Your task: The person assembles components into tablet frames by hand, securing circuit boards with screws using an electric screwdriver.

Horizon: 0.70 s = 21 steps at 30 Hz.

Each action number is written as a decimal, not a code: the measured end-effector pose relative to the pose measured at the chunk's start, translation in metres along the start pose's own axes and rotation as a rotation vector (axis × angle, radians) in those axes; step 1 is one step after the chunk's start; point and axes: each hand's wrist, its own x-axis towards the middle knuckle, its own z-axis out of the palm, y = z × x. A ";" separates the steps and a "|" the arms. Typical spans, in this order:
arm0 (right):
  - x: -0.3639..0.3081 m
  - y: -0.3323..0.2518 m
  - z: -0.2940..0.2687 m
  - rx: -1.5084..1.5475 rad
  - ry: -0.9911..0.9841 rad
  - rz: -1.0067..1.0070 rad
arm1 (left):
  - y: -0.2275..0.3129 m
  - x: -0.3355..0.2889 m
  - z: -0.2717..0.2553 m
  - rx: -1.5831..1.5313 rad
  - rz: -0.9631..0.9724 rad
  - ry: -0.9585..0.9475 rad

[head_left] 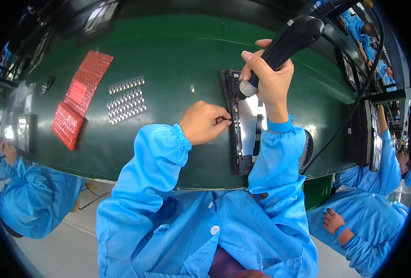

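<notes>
A dark-framed electronic device lies lengthwise in front of me, with small parts along its left edge and a bright, reflective inside. My right hand is wrapped round a black corded power tool, which looks like an electric screwdriver. Its whitish, round lower end is over the upper part of the device; the very tip cannot be made out. At the device's left edge, my left hand has thumb and forefinger pinched together. Whatever may be between those fingertips is hidden.
Rows of small parts and red bubble wrap lie to the left on the green table. A round black object is partly behind my right sleeve. A black cable hangs at the right. People in blue sit on both sides.
</notes>
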 end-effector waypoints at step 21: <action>-0.024 -0.002 0.016 -0.116 -0.090 -0.090 | 0.005 0.002 -0.009 -0.221 -0.134 0.062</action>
